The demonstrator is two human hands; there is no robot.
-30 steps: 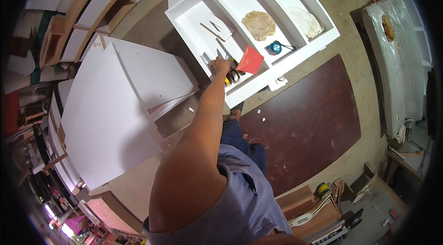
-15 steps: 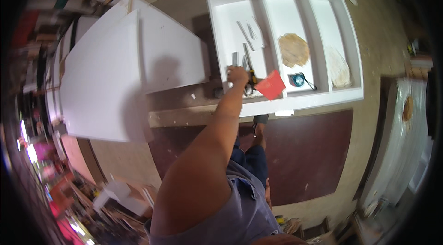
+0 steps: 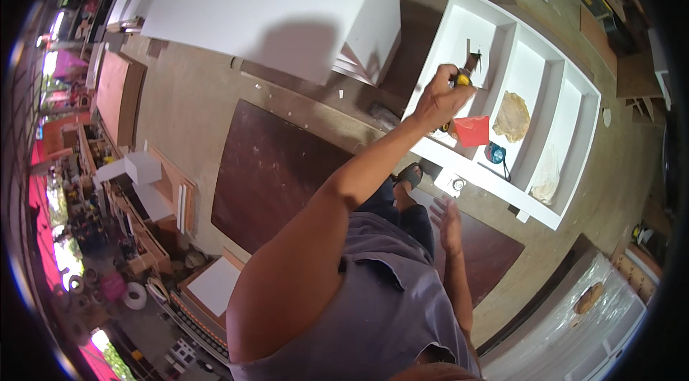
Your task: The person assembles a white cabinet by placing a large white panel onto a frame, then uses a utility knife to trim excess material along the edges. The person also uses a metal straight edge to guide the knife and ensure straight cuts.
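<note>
My left hand (image 3: 439, 99) reaches over the left compartment of a white three-part cabinet frame (image 3: 495, 178). Its fingers are closed round a hand tool with a yellow-and-black handle (image 3: 463, 79); the tool's dark end points away from me, and its exact kind does not show clearly. A red flat piece (image 3: 472, 131) lies just right of that wrist. In the middle compartment sit a teal tape measure (image 3: 495, 152) and a tan roundish piece (image 3: 512, 117). Held low near my body, my right hand (image 3: 449, 224) has its fingers stretched out and nothing in it.
A large white cabinet (image 3: 273, 0) stands at the far left. Dark brown boards (image 3: 280, 169) lie on the floor by my feet. A small white item with a round part (image 3: 451, 183) is beside the frame's near edge. A plastic-wrapped panel (image 3: 574, 316) lies at lower right.
My left hand has lifted the yellow-and-black tool from among the things in the left compartment. My right hand has come into view. The whole view has turned, shifting the frame rightward.
</note>
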